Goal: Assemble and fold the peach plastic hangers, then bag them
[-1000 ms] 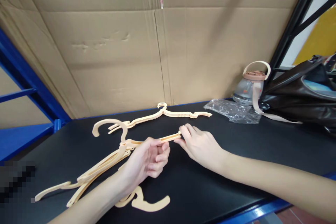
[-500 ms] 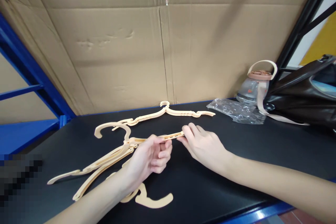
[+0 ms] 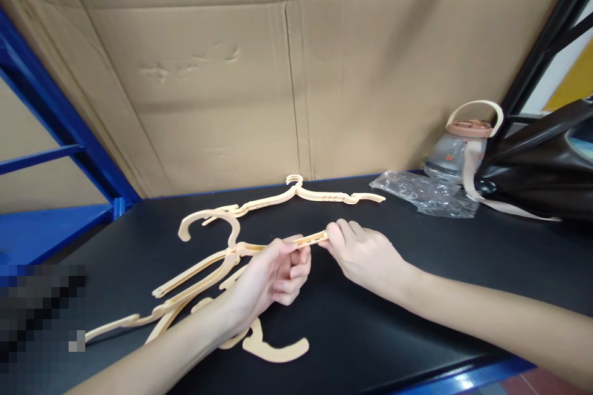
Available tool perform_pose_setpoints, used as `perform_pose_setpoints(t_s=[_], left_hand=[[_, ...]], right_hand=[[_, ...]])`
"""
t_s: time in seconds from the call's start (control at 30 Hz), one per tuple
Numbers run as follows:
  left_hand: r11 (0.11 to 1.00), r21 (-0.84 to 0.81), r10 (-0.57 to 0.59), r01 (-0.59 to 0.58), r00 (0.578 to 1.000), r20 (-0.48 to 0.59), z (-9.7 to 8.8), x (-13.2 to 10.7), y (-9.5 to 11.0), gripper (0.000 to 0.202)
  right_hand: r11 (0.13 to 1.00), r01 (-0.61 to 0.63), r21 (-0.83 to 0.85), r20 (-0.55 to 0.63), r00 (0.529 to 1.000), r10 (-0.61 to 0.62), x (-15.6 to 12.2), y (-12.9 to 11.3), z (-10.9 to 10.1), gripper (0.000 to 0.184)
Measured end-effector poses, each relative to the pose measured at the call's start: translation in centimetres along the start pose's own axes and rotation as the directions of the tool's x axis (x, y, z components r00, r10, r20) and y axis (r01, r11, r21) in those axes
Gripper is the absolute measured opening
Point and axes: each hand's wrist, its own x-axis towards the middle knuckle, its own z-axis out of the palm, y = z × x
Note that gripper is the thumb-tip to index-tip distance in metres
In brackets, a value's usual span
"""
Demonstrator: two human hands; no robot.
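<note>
Since half a second ago, one straight, cream plastic bar (image 3: 189,273) has come apart from the curved cream arm (image 3: 204,286) below it, so a gap shows between them. It joins the middle of a cream plastic hanger with a big round hook (image 3: 236,249), which is held just over the smooth black table (image 3: 370,333). Left hand (image 3: 282,273) pinches the hanger's right side between thumb and fingers. Right hand (image 3: 364,253) grips the tip of that same side. Under the left wrist, another flat cream hook (image 3: 278,354) pokes out. Behind the hands lie thin cream hangers, stacked together (image 3: 296,190), near the tall brown cardboard wall (image 3: 208,105). Over to the right are a crinkly clear plastic wrapper (image 3: 426,197), a see-through bottle with a pinkish-brown lid (image 3: 449,154) and a dark shiny bag (image 3: 532,163).
</note>
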Motion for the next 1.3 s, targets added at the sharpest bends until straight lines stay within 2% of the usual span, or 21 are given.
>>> perform_pose_setpoints(t_s=[0.2, 0.37, 0.57, 0.67, 0.8, 0.93, 1.1, 1.2, 1.3], left_hand=[[0.994, 0.102, -0.023, 0.024, 1.0, -0.008, -0.2, 0.1, 0.0, 0.022], [0.981, 0.186, -0.051, 0.053, 0.999, -0.015, -0.2, 0.0, 0.4, 0.02], [0.953, 0.291, -0.088, 0.083, 0.996, 0.001, -0.4, 0.1, 0.8, 0.02], [0.955, 0.286, -0.088, 0.081, 0.996, 0.013, -0.4, 0.0, 0.9, 0.022], [0.957, 0.277, -0.096, 0.089, 0.995, 0.015, -0.6, 0.1, 1.1, 0.024], [0.959, 0.274, -0.072, 0.065, 0.997, 0.016, -0.5, 0.1, 1.3, 0.028], [0.958, 0.285, -0.02, 0.033, 0.999, -0.047, -0.3, -0.2, 1.9, 0.039], [0.949, 0.316, 0.053, -0.013, 0.991, -0.119, -0.4, -0.2, 2.5, 0.035], [0.941, 0.337, 0.137, -0.035, 0.949, -0.283, -0.7, -0.1, 3.0, 0.027]], right_hand=[[0.989, 0.081, 0.122, 0.071, 0.993, -0.091, -0.2, 0.5, 0.0, 0.032], [0.973, 0.089, 0.212, 0.154, 0.98, -0.124, -0.1, 1.0, -0.3, 0.031], [0.919, 0.045, 0.391, 0.359, 0.912, -0.197, 0.5, 2.1, -1.2, 0.025], [0.84, -0.037, 0.542, 0.393, 0.894, -0.214, 0.7, 2.8, -1.5, 0.02], [0.677, -0.177, 0.714, 0.411, 0.889, -0.201, 0.8, 3.4, -1.4, 0.026], [0.518, -0.295, 0.802, 0.428, 0.89, -0.155, 0.9, 3.6, -1.1, 0.013], [0.333, -0.397, 0.855, 0.448, 0.889, -0.089, 1.0, 3.7, -1.0, 0.021], [0.286, -0.45, 0.846, 0.463, 0.886, 0.026, 1.1, 4.3, -0.6, 0.023], [0.305, -0.47, 0.828, 0.457, 0.882, 0.119, 1.2, 5.4, 0.3, 0.025]])
